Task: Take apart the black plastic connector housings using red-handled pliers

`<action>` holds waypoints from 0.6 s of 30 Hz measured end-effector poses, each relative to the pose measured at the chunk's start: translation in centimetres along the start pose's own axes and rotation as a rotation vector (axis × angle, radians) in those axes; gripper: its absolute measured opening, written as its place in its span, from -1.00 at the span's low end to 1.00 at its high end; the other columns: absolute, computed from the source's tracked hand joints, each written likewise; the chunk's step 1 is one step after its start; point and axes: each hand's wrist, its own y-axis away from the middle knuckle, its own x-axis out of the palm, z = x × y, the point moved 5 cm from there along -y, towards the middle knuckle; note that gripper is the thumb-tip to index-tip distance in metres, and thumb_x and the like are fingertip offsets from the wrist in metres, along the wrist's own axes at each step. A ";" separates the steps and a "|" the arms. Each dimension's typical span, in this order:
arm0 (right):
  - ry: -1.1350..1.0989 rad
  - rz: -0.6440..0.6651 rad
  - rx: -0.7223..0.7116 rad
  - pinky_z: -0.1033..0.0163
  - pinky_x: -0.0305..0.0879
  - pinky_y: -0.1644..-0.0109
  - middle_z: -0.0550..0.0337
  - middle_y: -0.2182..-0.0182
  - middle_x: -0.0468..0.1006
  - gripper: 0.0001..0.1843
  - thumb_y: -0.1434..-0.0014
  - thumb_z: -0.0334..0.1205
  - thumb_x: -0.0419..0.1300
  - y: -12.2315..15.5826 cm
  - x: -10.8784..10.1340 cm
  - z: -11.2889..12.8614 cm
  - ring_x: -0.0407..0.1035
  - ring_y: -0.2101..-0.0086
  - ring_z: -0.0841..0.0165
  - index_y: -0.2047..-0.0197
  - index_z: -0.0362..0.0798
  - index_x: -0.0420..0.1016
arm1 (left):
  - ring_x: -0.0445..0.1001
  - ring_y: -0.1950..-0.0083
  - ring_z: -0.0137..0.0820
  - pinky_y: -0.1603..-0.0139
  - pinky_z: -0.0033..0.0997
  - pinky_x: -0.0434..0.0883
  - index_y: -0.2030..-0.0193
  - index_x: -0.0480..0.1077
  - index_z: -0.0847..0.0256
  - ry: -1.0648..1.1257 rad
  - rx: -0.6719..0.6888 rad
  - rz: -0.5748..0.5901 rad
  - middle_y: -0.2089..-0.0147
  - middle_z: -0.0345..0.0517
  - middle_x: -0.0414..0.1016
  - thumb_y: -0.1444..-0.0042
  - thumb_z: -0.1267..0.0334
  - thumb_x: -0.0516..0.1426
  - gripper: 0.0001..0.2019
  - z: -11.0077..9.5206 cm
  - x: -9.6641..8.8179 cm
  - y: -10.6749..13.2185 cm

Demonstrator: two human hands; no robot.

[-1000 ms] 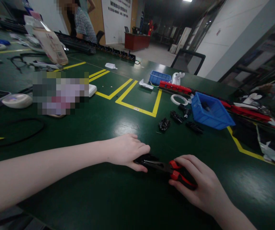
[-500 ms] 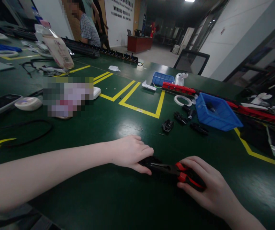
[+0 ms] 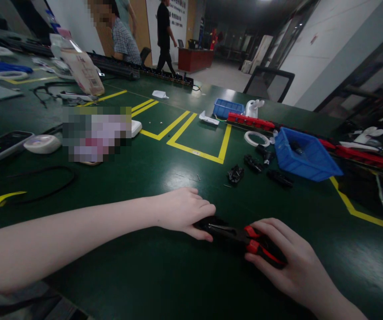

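Note:
My left hand (image 3: 186,212) is closed around a small black part (image 3: 207,221), low over the green table (image 3: 138,275). Most of that part is hidden by the fingers. My right hand (image 3: 286,255) grips the red-and-black handles of a pair of pliers (image 3: 253,242). The pliers' jaws point left and reach the black part beside my left thumb; whether they clamp something there I cannot make out. Just beyond the hands lie two thin metal pins (image 3: 198,177) and a black part (image 3: 235,174). More black pieces (image 3: 253,163) are scattered to its right.
A blue bin (image 3: 306,155) stands at right, with a smaller blue basket (image 3: 228,108) behind it. Near them are a white ring (image 3: 256,138) and a long red strip (image 3: 251,121). On the left are a bottle (image 3: 82,71), a tape roll (image 3: 42,144) and a cable (image 3: 73,180).
My hands and the pliers have hardly moved. In the background, a person in black has stepped to the right. The view has shifted very slightly.

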 end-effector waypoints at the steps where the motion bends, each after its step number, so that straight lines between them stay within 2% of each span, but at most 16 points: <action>1: 0.019 -0.011 -0.004 0.25 0.46 0.28 0.05 0.25 0.51 -0.65 -0.11 -0.04 0.21 0.0 -0.1 0.3 0.46 0.28 0.30 0.09 -0.03 0.40 | 0.42 0.46 -0.41 0.41 -0.39 0.21 0.33 0.32 0.25 -0.008 0.000 -0.002 0.42 -0.23 0.46 -0.10 -0.06 0.18 -0.64 0.0 0.0 0.0; 6: 0.082 -0.008 -0.024 0.24 0.46 0.28 0.03 0.25 0.51 -0.63 -0.11 -0.03 0.22 0.1 0.0 0.9 0.45 0.28 0.29 0.08 -0.05 0.38 | 0.41 0.46 -0.42 0.39 -0.40 0.23 0.32 0.32 0.24 0.005 -0.034 0.021 0.43 -0.24 0.46 -0.10 -0.04 0.18 -0.65 0.1 0.0 0.1; 12: 0.021 -0.021 0.045 0.14 0.43 0.23 0.03 0.20 0.50 -0.62 -0.11 -0.02 0.20 0.6 0.5 0.3 0.43 0.23 0.24 0.04 -0.02 0.37 | 0.41 0.44 -0.42 0.39 -0.40 0.23 0.33 0.31 0.23 0.016 -0.021 0.032 0.42 -0.25 0.44 -0.09 -0.06 0.18 -0.65 -0.1 0.0 0.1; 18: -0.040 -0.034 0.105 0.15 0.43 0.19 0.05 0.17 0.50 -0.62 -0.10 -0.06 0.23 0.7 0.2 -0.5 0.44 0.19 0.24 0.03 0.02 0.37 | 0.39 0.46 -0.45 0.39 -0.40 0.23 0.35 0.31 0.23 0.041 -0.009 0.027 0.43 -0.27 0.43 -0.12 -0.06 0.16 -0.65 -0.1 -0.2 0.2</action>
